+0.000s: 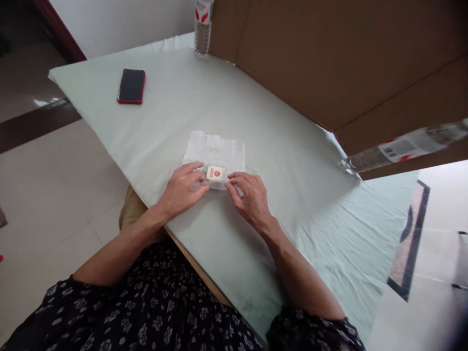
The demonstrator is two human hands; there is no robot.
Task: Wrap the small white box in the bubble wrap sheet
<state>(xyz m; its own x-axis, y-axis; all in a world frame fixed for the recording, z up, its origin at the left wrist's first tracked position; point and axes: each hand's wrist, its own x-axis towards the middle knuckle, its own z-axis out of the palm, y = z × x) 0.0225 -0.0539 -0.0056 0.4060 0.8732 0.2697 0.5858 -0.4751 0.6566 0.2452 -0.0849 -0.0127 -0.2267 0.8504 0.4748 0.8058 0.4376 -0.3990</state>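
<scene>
A small cream-coloured packet (215, 173) with red print lies flat on the near part of a thin white wrapping sheet (215, 148), which is creased and partly see-through at its near edge. On the packet's left is my left hand (185, 187), its index finger stretched over the sheet while thumb and other fingers close at the near edge. My right hand (249, 195) sits close to the packet's right side, thumb and fingertips pinching the sheet's near right corner. Neither hand appears to grip the packet itself.
The table wears a pale green cloth (161, 117). A dark phone in a red case (131, 87) lies at the far left. A large brown cardboard panel (314, 53) stands along the far right, with one plastic bottle (202, 34) and another bottle (398, 147) beside it.
</scene>
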